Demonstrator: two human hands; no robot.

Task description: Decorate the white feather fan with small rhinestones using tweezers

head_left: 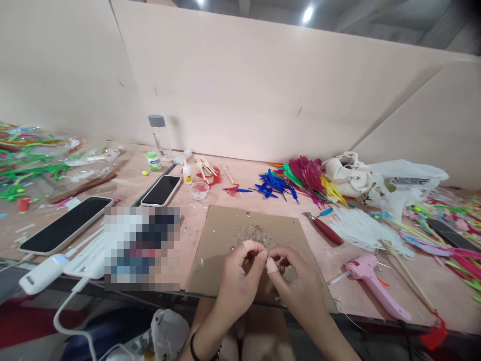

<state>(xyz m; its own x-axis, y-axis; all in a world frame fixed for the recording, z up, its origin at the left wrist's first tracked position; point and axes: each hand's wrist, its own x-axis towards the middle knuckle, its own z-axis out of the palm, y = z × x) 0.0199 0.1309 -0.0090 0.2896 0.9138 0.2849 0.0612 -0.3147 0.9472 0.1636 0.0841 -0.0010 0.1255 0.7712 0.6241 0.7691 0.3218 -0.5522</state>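
Note:
Over the front of a brown cardboard sheet [218,235], my left hand [242,273] and my right hand [295,276] meet fingertip to fingertip. Both are closed in a pinch. Whatever sits between the fingertips is too small and too covered to name. Pale strips, like tape or bandages, wrap a finger on my left hand and one on my right. Just beyond the fingers, a scatter of small dark bits [255,233] lies on the cardboard. To the right of the sheet rests a red-handled cutting tool [326,230].
A pink glue gun [376,283] and white feathers [364,228] lie at right, with blue feather pieces [272,184] behind. Phones [161,190] and a power bank [43,273] with cables occupy the left. A glue bottle [187,173] and clear bottle [160,138] stand toward the back wall.

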